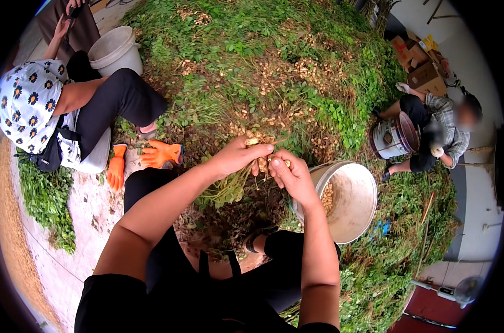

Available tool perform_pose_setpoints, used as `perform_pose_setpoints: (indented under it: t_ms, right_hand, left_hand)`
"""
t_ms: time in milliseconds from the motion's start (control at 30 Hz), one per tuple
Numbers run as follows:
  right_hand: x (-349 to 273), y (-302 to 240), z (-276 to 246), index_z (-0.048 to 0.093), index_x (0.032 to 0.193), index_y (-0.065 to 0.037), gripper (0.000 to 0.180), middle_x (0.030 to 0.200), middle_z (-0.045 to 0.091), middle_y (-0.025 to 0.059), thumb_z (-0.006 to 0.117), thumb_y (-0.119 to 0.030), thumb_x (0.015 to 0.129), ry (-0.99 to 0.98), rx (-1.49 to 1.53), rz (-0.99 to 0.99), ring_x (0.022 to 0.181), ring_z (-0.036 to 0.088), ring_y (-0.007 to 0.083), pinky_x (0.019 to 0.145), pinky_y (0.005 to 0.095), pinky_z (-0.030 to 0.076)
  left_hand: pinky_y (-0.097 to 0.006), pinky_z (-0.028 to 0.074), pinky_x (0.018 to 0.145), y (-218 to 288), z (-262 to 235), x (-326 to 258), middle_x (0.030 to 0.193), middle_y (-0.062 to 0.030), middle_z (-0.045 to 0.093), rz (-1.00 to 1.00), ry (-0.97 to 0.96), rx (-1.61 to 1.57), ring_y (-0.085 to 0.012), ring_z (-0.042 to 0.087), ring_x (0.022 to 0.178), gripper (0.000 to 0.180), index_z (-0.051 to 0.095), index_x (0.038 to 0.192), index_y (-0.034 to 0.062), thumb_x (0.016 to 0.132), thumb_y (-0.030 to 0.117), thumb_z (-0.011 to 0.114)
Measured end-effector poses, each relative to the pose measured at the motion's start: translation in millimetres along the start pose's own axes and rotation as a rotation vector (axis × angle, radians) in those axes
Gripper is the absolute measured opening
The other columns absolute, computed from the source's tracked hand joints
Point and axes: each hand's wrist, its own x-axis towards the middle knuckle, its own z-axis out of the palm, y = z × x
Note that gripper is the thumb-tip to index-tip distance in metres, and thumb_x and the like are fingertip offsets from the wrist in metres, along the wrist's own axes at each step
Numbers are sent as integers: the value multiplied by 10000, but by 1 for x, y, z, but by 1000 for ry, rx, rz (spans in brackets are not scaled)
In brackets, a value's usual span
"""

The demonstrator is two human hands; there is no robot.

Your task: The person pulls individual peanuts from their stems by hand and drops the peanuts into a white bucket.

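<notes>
My left hand (pixel 235 159) is closed round a peanut plant (pixel 257 137), its root end with pale peanuts showing above the thumb. Green leaves (pixel 228 191) of the plant hang below that hand. Close beside it, my right hand (pixel 294 176) has its fingers pinched together, with a peanut (pixel 287 163) at the fingertips. More pods and thin roots show between both hands. Just right of my right wrist, a white bucket (pixel 354 206) leans tilted, with several loose peanuts (pixel 327 197) inside.
A wide heap of peanut plants (pixel 229 50) spreads ahead. Orange gloves (pixel 162 153) lie at left near a seated person (pixel 77 105) and another white bucket (pixel 116 51). At right, a person (pixel 449 119) sits by a printed bucket (pixel 386 139); cardboard boxes (pixel 428 79) stand behind.
</notes>
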Motion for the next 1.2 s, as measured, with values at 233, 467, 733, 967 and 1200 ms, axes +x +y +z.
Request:
perform_pose_setpoints:
  t_ms: [233,467,733,967,1200]
  right_hand:
    - [-17,-1,-1,540,882,-41,238,682,513,-15,548,-254,987,83,134,-135,539,446,54,485,217,365]
    - [-55,-9,-101,577,945,-26,214,707,583,23,572,-240,958,506,-573,126,545,546,135,498,265,415]
    - [-30,14,-77,612,1169,-64,274,1138,631,137,612,-174,919,436,-917,19,998,642,269,872,376,506]
    - [23,0,18,616,1023,6,241,844,656,57,705,-157,870,346,-242,-58,725,608,105,657,261,506]
    - [32,6,16,550,946,-3,184,802,663,80,670,-129,887,307,-125,93,652,610,110,639,271,505]
  left_hand:
    - [-283,492,525,3,17,5,672,-12,561,-12,166,-154,-108,571,555,295,588,948,38,954,328,539]
    - [-323,490,773,13,-10,10,766,-32,567,15,309,-113,-142,610,675,359,535,956,40,984,396,498]
    - [-320,425,943,-23,-17,12,1180,-103,551,-28,195,142,-155,549,1064,543,361,1312,-40,877,161,617]
    - [-333,422,933,-42,1,17,1157,-159,527,71,144,354,-213,507,1089,525,389,1267,-84,841,151,585]
    - [-301,407,937,-22,-6,5,1215,-63,523,-10,-62,-43,-119,481,1096,549,414,1338,-15,871,217,589]
